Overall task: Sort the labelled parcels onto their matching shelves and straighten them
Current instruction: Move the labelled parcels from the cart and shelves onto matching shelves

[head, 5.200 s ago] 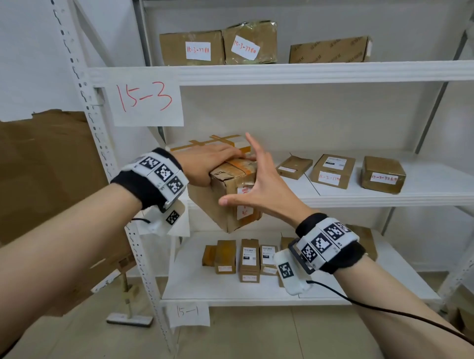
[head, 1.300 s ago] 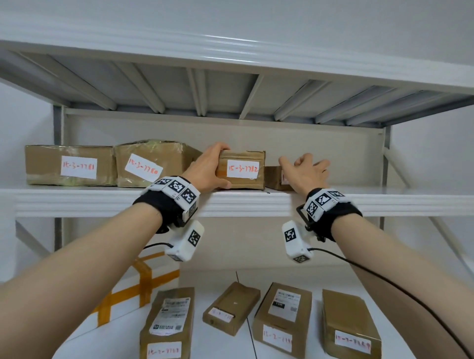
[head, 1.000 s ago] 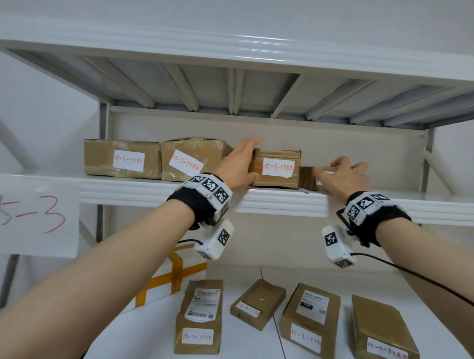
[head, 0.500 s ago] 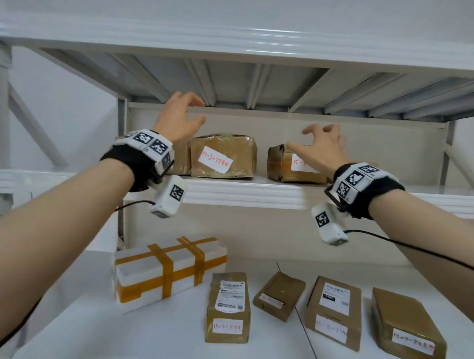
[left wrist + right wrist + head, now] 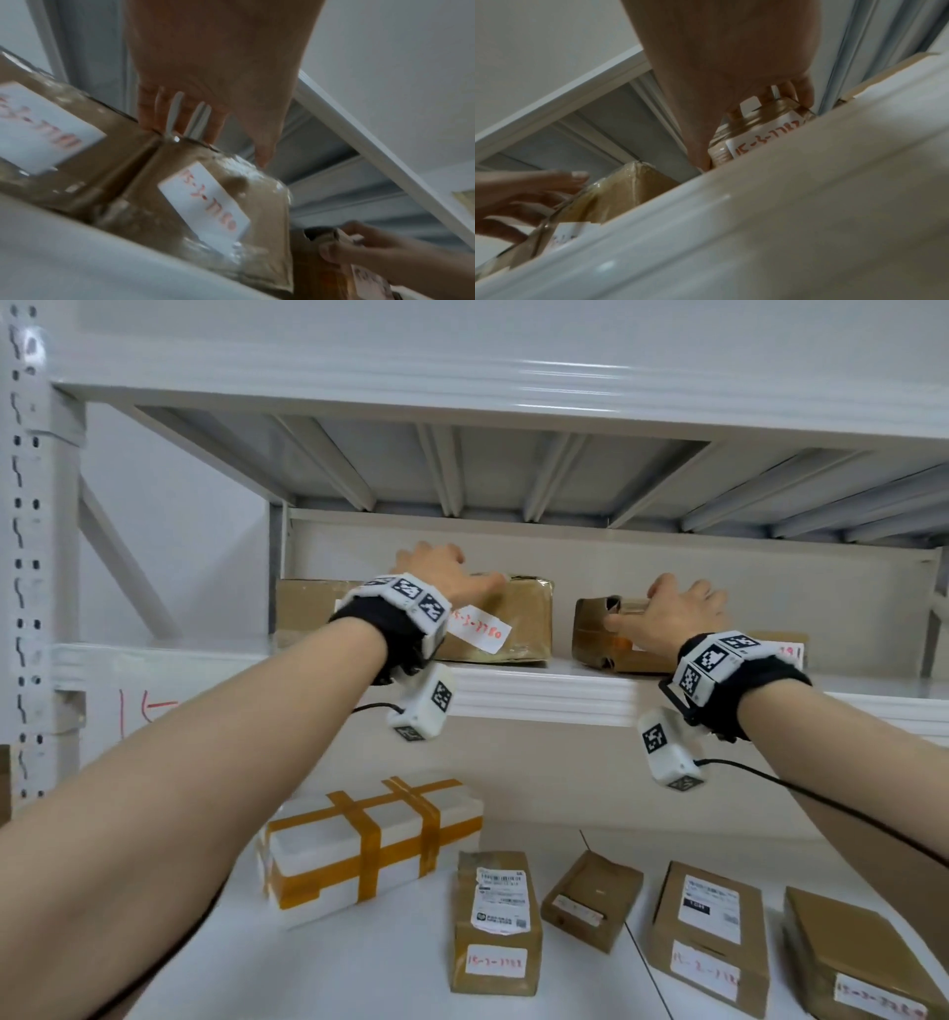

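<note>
Head view: both hands up on upper shelf. Left hand lies flat, fingers extended, atop parcel 7780. Right hand curls round parcel 7782, thumb at front. Gap between the two parcels; 7782 sits skewed, so right hand is nearer for squaring it. Right wrist view alone reads 7782 label; head view hides it.

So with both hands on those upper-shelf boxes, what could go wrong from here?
The box under the right hand sits near the shelf edge; a pull could tip it onto the parcels below. The left hand rests on the wrapped box, whose glossy film may slip, and its tilted label could snag.
</note>
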The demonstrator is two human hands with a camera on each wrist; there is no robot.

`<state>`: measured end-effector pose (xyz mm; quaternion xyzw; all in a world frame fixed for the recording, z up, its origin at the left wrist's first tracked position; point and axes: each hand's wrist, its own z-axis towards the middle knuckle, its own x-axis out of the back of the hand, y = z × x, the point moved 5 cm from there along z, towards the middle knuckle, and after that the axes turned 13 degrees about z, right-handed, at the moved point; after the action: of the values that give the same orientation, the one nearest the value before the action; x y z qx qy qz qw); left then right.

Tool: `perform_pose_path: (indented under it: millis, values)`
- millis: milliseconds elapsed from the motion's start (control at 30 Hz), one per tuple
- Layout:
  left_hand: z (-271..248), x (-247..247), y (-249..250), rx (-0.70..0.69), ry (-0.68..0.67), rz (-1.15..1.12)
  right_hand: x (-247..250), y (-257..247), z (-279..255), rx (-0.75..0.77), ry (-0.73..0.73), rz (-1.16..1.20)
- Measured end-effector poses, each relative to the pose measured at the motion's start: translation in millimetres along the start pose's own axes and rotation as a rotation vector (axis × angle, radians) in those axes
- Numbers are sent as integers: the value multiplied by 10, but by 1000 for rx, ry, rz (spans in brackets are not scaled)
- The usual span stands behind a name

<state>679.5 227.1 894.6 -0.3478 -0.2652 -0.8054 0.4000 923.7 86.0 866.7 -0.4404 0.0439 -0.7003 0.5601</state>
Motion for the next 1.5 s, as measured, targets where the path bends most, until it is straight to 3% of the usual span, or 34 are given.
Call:
perform_pose_path:
  millis: [100, 367, 733, 900, 1033, 1133, 1200, 1267, 1367, 1500]
  values:
    - [-6, -111, 301, 18, -22, 114, 9, 15, 6, -10, -10, -26]
    - [20, -202, 635, 94, -121, -5, -13, 69, 15, 2, -18, -38]
    - [-87, -87, 930, -49, -228, 115, 11, 66, -29, 24, -2, -73]
    - [-21, -171, 994, -60, -240, -43, 19, 70, -43, 34, 1, -66]
    - [435, -544, 1032, 20, -413, -171, 27, 78, -54, 43, 9, -66]
    - [1118, -984, 1079, -33, -542, -174, 31, 87, -49, 49, 14, -60]
    - [987, -887, 1054, -67, -592, -110, 35, 91, -39, 45, 13, -59]
    - [672, -605, 979, -29, -544, -112, 35, 86, -40, 39, 16, -61]
    - [54, -169, 901, -3, -362, -25, 23, 98, -40, 30, 7, -49]
    - [-53, -39, 887, -22, -230, -6, -1, 144, -16, 0, -15, -36]
